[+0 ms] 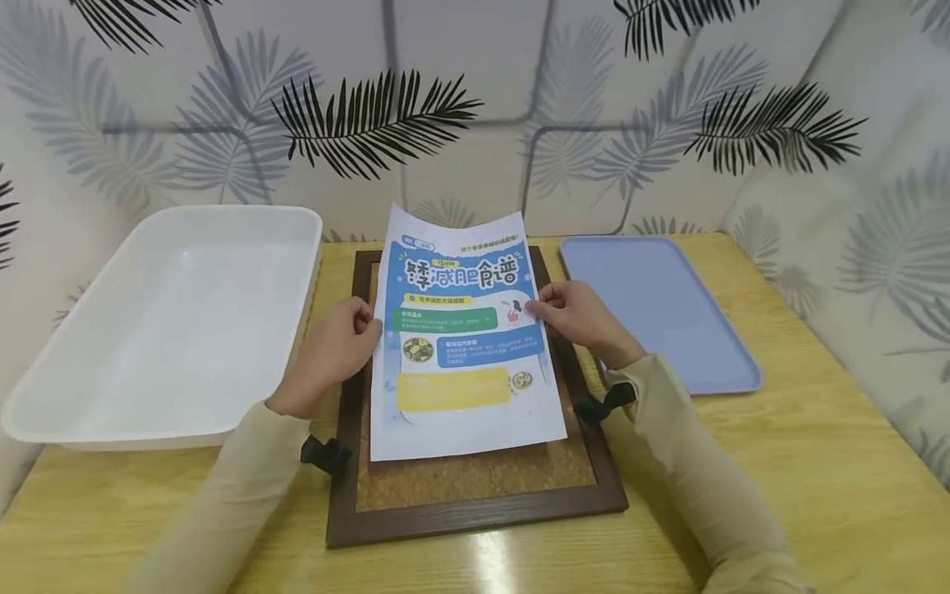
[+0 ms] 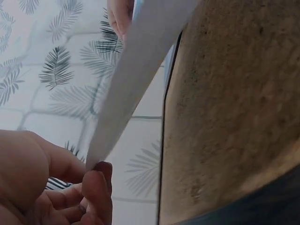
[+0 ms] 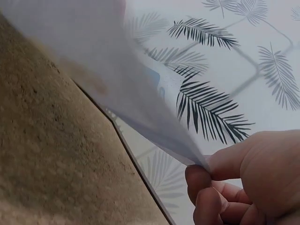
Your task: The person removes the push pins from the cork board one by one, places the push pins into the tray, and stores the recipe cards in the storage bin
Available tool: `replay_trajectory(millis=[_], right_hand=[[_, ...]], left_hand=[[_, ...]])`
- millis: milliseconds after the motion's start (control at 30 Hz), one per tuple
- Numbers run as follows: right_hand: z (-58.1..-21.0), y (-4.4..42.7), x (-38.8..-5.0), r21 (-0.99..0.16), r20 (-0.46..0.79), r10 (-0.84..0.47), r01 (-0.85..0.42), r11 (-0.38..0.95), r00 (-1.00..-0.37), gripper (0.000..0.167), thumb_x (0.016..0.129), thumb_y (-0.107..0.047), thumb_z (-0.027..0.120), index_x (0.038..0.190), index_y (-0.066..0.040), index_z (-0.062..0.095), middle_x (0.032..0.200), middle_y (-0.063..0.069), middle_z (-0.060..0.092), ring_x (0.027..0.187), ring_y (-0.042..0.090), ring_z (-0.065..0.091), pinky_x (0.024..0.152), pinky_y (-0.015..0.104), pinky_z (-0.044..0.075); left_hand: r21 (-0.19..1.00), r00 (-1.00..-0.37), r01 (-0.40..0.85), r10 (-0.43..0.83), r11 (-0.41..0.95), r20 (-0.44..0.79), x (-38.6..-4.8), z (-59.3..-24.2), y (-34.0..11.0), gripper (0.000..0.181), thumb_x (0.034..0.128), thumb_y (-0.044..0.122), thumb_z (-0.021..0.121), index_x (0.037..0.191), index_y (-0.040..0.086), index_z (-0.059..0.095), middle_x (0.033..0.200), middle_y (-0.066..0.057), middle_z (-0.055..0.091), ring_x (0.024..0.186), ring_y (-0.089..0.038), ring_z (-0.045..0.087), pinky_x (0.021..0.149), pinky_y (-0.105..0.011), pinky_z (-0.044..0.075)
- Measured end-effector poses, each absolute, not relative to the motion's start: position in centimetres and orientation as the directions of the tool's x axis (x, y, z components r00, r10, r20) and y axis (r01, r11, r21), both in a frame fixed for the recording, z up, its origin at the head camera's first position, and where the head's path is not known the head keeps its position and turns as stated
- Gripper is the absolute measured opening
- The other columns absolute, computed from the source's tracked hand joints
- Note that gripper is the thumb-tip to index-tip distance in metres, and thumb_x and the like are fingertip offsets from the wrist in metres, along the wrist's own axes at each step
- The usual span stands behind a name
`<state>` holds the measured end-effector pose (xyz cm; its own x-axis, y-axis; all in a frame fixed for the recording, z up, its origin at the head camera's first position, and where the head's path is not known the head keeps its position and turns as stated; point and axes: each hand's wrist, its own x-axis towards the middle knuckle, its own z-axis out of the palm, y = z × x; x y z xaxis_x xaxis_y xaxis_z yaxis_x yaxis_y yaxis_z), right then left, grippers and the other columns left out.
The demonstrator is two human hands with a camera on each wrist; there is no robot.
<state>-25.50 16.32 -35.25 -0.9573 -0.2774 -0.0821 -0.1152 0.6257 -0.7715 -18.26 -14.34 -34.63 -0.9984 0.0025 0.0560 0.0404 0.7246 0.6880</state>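
A printed paper sheet (image 1: 460, 338) with blue, green and yellow blocks is held above a cork board (image 1: 475, 483) in a dark brown frame. My left hand (image 1: 334, 351) pinches the sheet's left edge between thumb and fingers. On the opposite edge, my right hand (image 1: 586, 318) pinches it the same way. In the left wrist view the paper (image 2: 126, 75) is seen nearly edge-on, apart from the cork. The right wrist view has the sheet (image 3: 117, 79) curving up from the pinching fingertips (image 3: 199, 177), over the cork surface (image 3: 56, 150). Most of the cork's upper part is hidden behind the paper.
A large white tray (image 1: 178, 322) stands at the left on the wooden table (image 1: 809, 495). At the right lies a shallow blue-violet tray (image 1: 668, 309). Behind the table hangs a leaf-patterned backdrop (image 1: 475, 99).
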Motion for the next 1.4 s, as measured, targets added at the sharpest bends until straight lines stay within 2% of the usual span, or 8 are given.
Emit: replay_trajectory(millis=[200, 367, 533, 767, 1033, 1200, 1400], right_hand=[[-35.6, 15.4, -25.5, -0.808, -0.073, -0.287, -0.112, 0.578, -0.955, 0.021, 0.095, -0.017, 0.060, 0.094, 0.004, 0.062, 0.072, 0.004, 0.063, 0.062, 0.021, 0.053, 0.054, 0.023, 0.040], [-35.4, 14.3, -25.5, -0.834, -0.113, -0.292, -0.069, 0.548, -0.950, 0.022, 0.097, -0.021, 0.058, 0.095, 0.000, 0.062, 0.073, 0.002, 0.062, 0.064, 0.022, 0.050, 0.051, 0.023, 0.035], [-34.4, 12.8, -26.1, -0.835, -0.078, -0.320, -0.113, 0.538, -0.944, 0.023, 0.097, -0.020, 0.058, 0.097, 0.002, 0.065, 0.075, 0.006, 0.065, 0.066, 0.027, 0.051, 0.051, 0.023, 0.032], [-33.4, 10.1, -26.5, -0.877, -0.049, -0.355, -0.130, 0.463, -0.934, 0.021, 0.097, -0.018, 0.058, 0.096, 0.001, 0.066, 0.081, 0.008, 0.066, 0.067, 0.022, 0.051, 0.064, 0.031, 0.042], [-32.7, 6.0, -27.2, -0.912, -0.051, -0.389, -0.116, 0.393, -0.920, 0.022, 0.097, -0.019, 0.057, 0.100, 0.001, 0.067, 0.085, 0.010, 0.067, 0.068, 0.020, 0.052, 0.065, 0.030, 0.043], [-32.7, 3.1, -27.3, -0.916, -0.102, -0.418, -0.080, 0.394, -0.903, 0.024, 0.097, -0.022, 0.058, 0.104, -0.001, 0.067, 0.088, 0.009, 0.070, 0.071, 0.024, 0.055, 0.069, 0.034, 0.044], [-32.7, 0.2, -27.0, -0.915, -0.123, -0.456, -0.077, 0.396, -0.881, 0.025, 0.097, -0.024, 0.059, 0.104, -0.002, 0.068, 0.087, 0.007, 0.070, 0.072, 0.024, 0.055, 0.065, 0.028, 0.041]], left_hand=[[0.678, -0.998, 0.056, 0.036, 0.733, 0.044, -18.0, -33.9, -15.2, 0.021, 0.0954, 0.013, 0.052, 0.101, -0.005, 0.060, 0.086, -0.018, 0.060, 0.069, -0.023, 0.053, 0.055, -0.024, 0.041], [0.666, -0.999, 0.052, 0.044, 0.744, 0.029, -17.5, -33.6, -16.7, 0.021, 0.0960, 0.013, 0.052, 0.102, -0.006, 0.059, 0.090, -0.019, 0.060, 0.075, -0.024, 0.054, 0.059, -0.025, 0.043], [0.652, -0.998, 0.056, 0.030, 0.756, 0.051, -17.4, -32.6, -18.2, 0.022, 0.0959, 0.013, 0.053, 0.103, -0.007, 0.059, 0.090, -0.019, 0.060, 0.076, -0.025, 0.053, 0.059, -0.026, 0.042], [0.642, -0.999, 0.034, 0.008, 0.766, 0.043, -17.4, -31.1, -20.6, 0.025, 0.0968, 0.014, 0.052, 0.107, -0.008, 0.057, 0.091, -0.019, 0.058, 0.075, -0.025, 0.053, 0.059, -0.023, 0.044], [0.625, -0.998, -0.039, -0.066, 0.780, 0.021, -18.0, -29.9, -24.6, 0.032, 0.0993, 0.018, 0.049, 0.114, -0.010, 0.054, 0.095, -0.022, 0.058, 0.077, -0.026, 0.057, 0.059, -0.022, 0.047], [0.617, -0.992, -0.106, -0.126, 0.780, -0.011, -18.3, -30.4, -27.5, 0.038, 0.1007, 0.024, 0.046, 0.117, -0.010, 0.052, 0.098, -0.022, 0.057, 0.078, -0.026, 0.054, 0.058, -0.021, 0.044], [0.620, -0.991, -0.121, -0.129, 0.775, -0.031, -18.4, -31.9, -31.1, 0.042, 0.1011, 0.027, 0.043, 0.118, -0.011, 0.051, 0.098, -0.020, 0.056, 0.079, -0.020, 0.050, 0.059, -0.020, 0.042]])
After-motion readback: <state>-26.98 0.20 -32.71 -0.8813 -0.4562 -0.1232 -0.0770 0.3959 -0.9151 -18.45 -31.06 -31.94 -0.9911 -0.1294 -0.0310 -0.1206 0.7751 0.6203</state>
